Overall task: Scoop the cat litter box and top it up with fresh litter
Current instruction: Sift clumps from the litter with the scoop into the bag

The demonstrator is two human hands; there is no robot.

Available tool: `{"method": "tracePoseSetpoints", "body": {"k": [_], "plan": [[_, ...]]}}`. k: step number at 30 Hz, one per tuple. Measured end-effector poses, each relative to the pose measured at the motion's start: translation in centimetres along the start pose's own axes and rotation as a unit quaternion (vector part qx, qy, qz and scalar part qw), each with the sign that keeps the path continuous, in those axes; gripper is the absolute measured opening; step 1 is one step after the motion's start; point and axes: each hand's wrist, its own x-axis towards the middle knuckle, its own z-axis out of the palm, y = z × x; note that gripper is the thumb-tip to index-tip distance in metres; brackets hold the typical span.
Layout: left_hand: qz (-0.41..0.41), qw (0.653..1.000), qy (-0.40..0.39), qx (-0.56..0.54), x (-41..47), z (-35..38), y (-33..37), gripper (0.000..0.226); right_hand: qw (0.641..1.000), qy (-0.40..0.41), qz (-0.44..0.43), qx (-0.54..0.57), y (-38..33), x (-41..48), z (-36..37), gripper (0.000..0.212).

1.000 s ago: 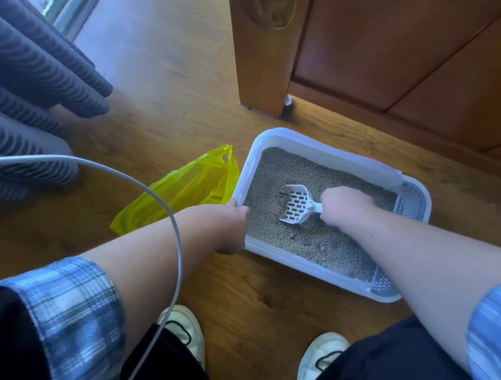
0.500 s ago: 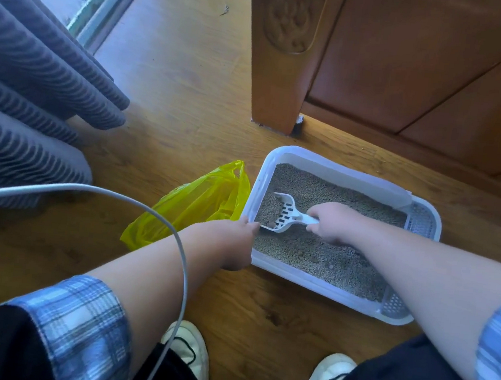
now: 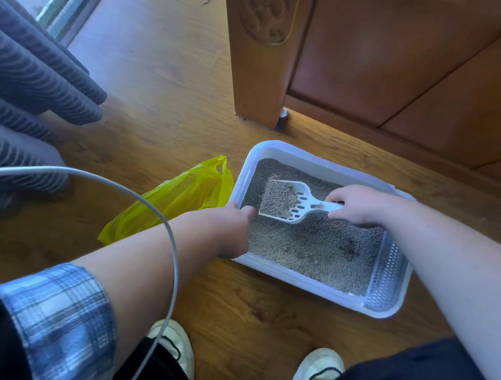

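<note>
As left hand (image 3: 232,228) grips litter box (image 3: 295,277), right hand (image 3: 362,205) holds scoop (image 3: 302,203).

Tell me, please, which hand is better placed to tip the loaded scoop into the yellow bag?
Right, probably: the right hand holds the litter scoop by its handle, loaded, over the litter box. The left hand holds the box's rim beside the yellow plastic bag.

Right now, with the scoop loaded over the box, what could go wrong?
1. The scoop, held by the right hand, is heaped with litter; carried left over the litter box rim, it may spill onto the floor.
2. The yellow bag lies slumped, its mouth not held open, while the left hand holds the box rim; a dump could miss.
3. The white cable loops over the left arm and might snag.
</note>
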Motion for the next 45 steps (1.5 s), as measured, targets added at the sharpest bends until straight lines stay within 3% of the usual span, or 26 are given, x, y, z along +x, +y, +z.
{"method": "tracePoseSetpoints", "body": {"k": [5, 13, 23, 29, 45], "plan": [[-0.012, 1.000, -0.004, 0.011, -0.3, 0.0, 0.4, 0.052, 1.000, -0.012, -0.002, 0.014, -0.1, -0.5, -0.4, 0.019], [-0.013, 1.000, 0.005, -0.001, -0.8, -0.6, 0.9, 0.050, 0.999, 0.015, -0.014, 0.040, -1.6, -2.0, -0.4, 0.019], [-0.001, 1.000, -0.006, 0.000, -0.7, -0.6, 1.6, 0.048, 0.998, 0.020, 0.031, 0.055, 0.8, -3.5, -1.0, 0.028], [-0.002, 1.000, 0.000, 0.004, -0.4, -0.8, 1.9, 0.055, 0.998, 0.015, 0.044, 0.050, 1.0, -3.9, -1.1, 0.026], [0.017, 0.999, 0.035, 0.002, -1.4, -0.7, 1.4, 0.041, 0.997, 0.019, 0.021, 0.077, 1.1, -4.1, -1.8, 0.023]]}}
